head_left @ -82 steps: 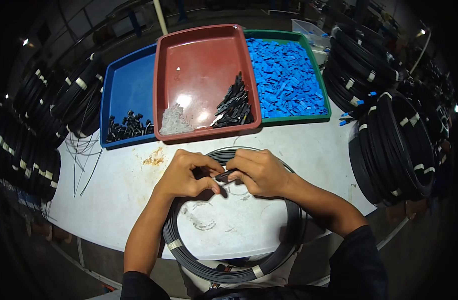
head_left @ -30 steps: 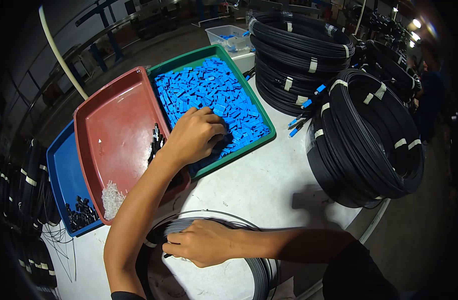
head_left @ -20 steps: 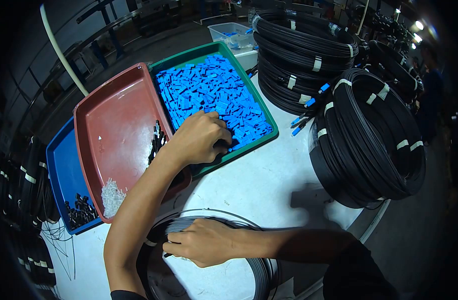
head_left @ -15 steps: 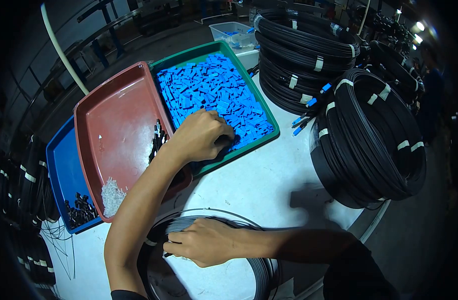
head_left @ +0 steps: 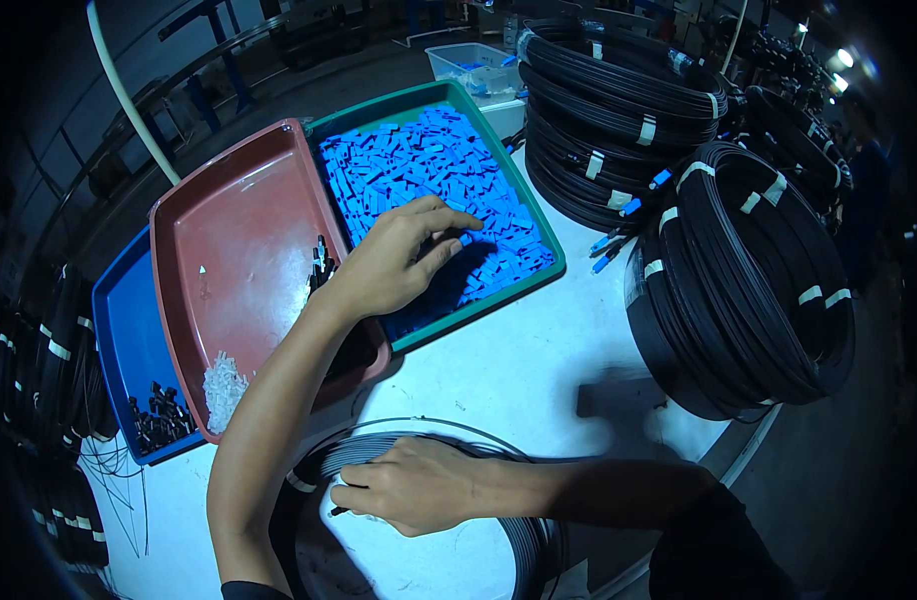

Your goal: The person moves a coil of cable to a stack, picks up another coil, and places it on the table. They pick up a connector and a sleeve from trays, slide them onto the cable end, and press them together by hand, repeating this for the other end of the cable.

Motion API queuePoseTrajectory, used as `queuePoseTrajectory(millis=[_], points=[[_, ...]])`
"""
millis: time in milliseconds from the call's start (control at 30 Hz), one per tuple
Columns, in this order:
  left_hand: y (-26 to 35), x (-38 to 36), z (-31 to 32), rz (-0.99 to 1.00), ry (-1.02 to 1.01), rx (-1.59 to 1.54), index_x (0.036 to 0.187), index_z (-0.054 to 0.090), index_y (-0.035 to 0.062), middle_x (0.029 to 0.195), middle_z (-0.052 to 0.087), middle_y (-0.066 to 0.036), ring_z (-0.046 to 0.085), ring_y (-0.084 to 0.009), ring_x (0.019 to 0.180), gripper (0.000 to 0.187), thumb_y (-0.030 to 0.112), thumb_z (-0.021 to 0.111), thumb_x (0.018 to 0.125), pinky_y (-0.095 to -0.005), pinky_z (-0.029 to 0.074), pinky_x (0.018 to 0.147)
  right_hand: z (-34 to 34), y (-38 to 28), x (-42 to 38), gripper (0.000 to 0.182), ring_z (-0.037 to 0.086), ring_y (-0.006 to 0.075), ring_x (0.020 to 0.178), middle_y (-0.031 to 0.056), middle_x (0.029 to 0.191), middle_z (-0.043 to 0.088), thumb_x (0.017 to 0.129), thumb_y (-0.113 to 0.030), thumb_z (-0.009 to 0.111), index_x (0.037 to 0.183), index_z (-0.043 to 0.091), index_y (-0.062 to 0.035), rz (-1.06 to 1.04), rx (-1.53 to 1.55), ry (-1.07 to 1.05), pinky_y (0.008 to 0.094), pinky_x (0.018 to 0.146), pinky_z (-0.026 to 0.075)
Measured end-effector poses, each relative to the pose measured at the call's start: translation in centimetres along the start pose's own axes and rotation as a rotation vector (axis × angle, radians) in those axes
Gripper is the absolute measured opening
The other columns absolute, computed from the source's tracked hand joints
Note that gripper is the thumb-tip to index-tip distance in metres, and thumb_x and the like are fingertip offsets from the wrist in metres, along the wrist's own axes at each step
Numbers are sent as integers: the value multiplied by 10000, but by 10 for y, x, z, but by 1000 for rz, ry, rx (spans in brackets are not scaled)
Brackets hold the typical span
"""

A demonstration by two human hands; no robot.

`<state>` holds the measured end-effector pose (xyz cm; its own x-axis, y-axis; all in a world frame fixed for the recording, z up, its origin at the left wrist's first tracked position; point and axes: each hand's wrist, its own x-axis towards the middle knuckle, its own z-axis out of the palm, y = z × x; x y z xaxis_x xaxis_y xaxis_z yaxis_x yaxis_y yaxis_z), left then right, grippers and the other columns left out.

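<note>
Cold bluish light, brightest on white tabletop; room behind dim. Small lamps flare far right. Left hand shades blue pieces; soft-edged shadow, table's right. Sheen on red tray. Edges bowed, corners black.

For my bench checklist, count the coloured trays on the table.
3: the blue tray at the left, the red tray in the middle, the green tray at the right, the left hand over it.

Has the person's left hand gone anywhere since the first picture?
Yes. The left hand was over the cable coil; now it is over the blue pieces in the green tray.
</note>
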<state>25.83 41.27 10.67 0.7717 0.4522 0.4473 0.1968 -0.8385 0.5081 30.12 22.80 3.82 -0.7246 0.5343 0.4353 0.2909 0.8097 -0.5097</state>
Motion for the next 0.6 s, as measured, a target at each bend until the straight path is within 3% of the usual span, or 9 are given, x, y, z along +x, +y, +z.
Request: queuePoseTrajectory(millis=[100,200,300,567,600], points=[[2,-4,-5,-131,-55,-117,1189,699,31,1039,683,-106,661,-218,911,248,95,670,951,-342,528,820,-3,-1,0,197,670,285,654,103,850,597,912,-165,656,1047,601,-32,7,12,-12,414,558,540],[-1,-21,-1,-291,81,-706,1169,682,27,1027,670,-49,661,-142,931,239,171,699,979,-284,518,824,-9,-2,1,215,682,322,709,133,863,616,890,-144,663,1052,606,-15,24,43,-42,442,617,546],[10,-44,-8,-308,186,-945,1167,651,13,1045,680,-76,675,-150,967,276,169,728,953,-273,517,835,-10,-4,2,197,696,361,771,158,877,637,867,-128,672,1002,593,-8,31,52,-66,468,678,556],[56,-136,-43,-227,366,-1004,1186,618,13,1137,702,-120,679,-151,1005,303,141,737,939,-287,547,856,-10,-4,0,203,665,370,758,126,861,610,913,-215,674,976,559,-60,-11,-13,-63,488,642,521],[65,-148,-47,-264,410,-980,1162,599,12,1078,692,-132,704,-223,1001,316,147,754,922,-305,558,855,-10,-4,1,197,665,365,756,121,854,603,915,-216,671,978,561,-66,-15,-28,-54,484,641,522]])
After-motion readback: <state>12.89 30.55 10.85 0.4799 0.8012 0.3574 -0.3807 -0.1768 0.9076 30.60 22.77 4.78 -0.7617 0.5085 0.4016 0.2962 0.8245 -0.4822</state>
